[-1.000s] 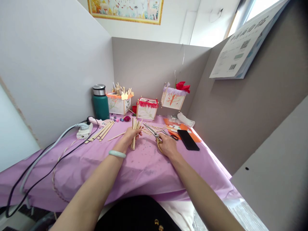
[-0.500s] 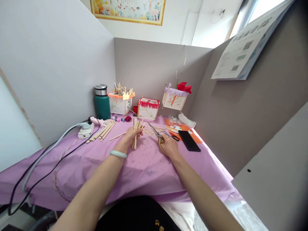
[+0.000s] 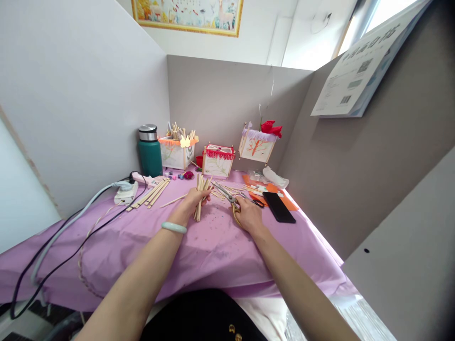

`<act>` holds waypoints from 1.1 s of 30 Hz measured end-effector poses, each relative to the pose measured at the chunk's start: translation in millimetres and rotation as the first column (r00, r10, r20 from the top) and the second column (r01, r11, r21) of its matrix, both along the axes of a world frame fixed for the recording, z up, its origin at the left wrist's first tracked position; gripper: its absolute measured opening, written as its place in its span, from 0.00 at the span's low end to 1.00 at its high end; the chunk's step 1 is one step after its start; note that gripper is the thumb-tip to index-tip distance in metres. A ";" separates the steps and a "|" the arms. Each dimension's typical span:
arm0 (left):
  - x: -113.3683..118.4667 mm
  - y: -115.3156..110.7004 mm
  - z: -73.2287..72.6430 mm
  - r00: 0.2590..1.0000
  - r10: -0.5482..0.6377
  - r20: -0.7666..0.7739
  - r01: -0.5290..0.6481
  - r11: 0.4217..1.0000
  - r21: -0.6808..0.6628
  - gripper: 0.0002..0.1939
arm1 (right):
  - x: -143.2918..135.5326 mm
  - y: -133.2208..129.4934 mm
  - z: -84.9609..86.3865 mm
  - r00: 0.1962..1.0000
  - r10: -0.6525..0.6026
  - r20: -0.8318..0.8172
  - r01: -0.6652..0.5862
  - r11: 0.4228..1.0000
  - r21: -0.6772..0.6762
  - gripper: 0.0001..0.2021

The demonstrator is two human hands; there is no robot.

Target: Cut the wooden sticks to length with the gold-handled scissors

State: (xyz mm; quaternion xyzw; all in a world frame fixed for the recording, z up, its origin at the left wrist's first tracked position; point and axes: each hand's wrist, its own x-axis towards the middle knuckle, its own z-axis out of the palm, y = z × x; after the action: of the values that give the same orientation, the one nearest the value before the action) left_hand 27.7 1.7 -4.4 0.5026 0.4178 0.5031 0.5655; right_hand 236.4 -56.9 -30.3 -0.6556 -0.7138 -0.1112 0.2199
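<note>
Head view: sticks inside left fingers

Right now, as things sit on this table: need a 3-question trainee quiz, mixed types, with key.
1. Fill in: the left hand grips a bunch of thin ____.
2. What does the right hand hold? A) phone B) scissors C) red flower
3. True or false: the green bottle stands upright.

Key: 1. sticks; 2. B; 3. true.
</note>
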 end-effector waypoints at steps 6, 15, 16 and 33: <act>0.5 -1.3 1.3 1.000 0.017 0.006 -0.017 1.000 0.002 0.04 | -1.0 -1.3 2.9 1.000 -0.003 0.028 0.004 1.000 -0.024 0.16; 1.5 -6.6 5.5 1.000 0.025 0.007 -0.025 1.000 -0.011 0.04 | 1.7 -0.9 5.2 0.999 0.033 0.041 -0.031 0.998 -0.057 0.16; 1.8 -7.0 5.9 0.999 0.033 0.005 -0.032 0.999 -0.017 0.04 | 1.0 -1.3 5.5 0.999 0.033 0.043 -0.030 0.998 -0.061 0.16; 1.6 -6.7 6.4 0.998 0.051 -0.020 -0.052 0.998 -0.035 0.03 | -3.2 -3.0 5.4 0.998 -0.016 0.057 0.018 0.999 -0.039 0.17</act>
State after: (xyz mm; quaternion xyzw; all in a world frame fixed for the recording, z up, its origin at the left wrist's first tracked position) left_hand 29.3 -4.9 2.0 0.4864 0.4450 0.5051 0.5570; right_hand 233.2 -59.8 -24.9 -0.6624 -0.7163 -0.1173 0.1856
